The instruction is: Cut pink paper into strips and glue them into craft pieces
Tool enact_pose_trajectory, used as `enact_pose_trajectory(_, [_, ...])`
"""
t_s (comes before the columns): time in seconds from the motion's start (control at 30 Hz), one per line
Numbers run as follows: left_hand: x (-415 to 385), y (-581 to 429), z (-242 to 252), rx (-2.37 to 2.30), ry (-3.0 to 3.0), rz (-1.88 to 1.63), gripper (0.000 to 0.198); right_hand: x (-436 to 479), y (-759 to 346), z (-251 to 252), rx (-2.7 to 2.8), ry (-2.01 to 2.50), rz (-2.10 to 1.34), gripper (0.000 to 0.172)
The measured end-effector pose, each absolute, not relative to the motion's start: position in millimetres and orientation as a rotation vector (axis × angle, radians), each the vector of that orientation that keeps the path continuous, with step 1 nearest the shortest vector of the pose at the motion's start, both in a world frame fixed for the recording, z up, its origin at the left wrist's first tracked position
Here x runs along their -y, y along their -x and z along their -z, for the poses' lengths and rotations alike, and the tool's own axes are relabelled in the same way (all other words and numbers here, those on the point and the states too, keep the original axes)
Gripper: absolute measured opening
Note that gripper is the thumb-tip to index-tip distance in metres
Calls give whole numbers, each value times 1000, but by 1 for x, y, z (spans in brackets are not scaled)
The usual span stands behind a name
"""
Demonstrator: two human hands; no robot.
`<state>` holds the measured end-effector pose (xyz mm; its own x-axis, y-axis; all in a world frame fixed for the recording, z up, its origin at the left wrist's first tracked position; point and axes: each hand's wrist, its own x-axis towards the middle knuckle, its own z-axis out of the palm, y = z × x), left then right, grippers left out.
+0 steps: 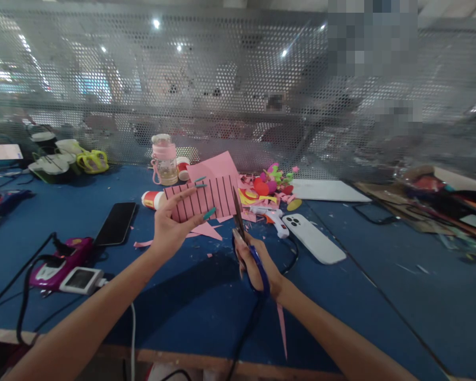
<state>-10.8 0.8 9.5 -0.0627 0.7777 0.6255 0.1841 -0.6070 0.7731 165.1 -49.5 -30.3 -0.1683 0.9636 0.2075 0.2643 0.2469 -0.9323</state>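
My left hand [174, 225] pinches a pink paper sheet [222, 198] marked with several dark parallel lines, thumb in front and fingers stretched along it. In my right hand [257, 264] are scissors [262, 278] with blue handles, their blades pointing up at the sheet's right edge. Whether the blades touch the paper I cannot tell. A narrow pink strip [281, 330] hangs below my right wrist. Behind the lined sheet stands another pink sheet [216, 165]. Pink offcuts [206, 231] lie on the blue table beneath.
A white hot glue gun [275, 219] and a white phone [315, 238] lie right of the scissors. Colourful paper scraps [267, 185] are heaped behind. A bottle [164, 161] stands at the back. Leftward are a black phone [116, 224] and a purple power strip [59, 264] with cables.
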Motion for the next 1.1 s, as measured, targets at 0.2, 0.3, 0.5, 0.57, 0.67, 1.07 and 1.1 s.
enact_pose_trajectory(0.2, [1, 10, -11, -1027, -1734, -1712, 45, 49, -166, 30, 1668, 1158, -923, 33])
enact_pose_trajectory(0.3, [1, 10, -11, -1040, -1734, -1706, 45, 49, -166, 30, 1687, 1161, -875, 32])
enact_pose_trajectory(0.5, [0, 11, -9, -1044, -1747, -1700, 46, 49, -165, 30, 1652, 1187, -890, 32])
enact_pose_trajectory(0.57, [0, 11, -9, -1050, -1759, -1705, 46, 49, -165, 31, 1655, 1193, -879, 31])
enact_pose_trajectory(0.67, [0, 10, -11, -1080, -1771, -1720, 47, 49, -167, 32, 1680, 1197, -851, 31])
enact_pose_trajectory(1.07, [1, 10, -10, -1074, -1785, -1718, 45, 48, -167, 33, 1711, 1194, -784, 32])
enact_pose_trajectory(1.1, [1, 10, -10, -1065, -1781, -1716, 45, 48, -167, 33, 1711, 1190, -782, 32])
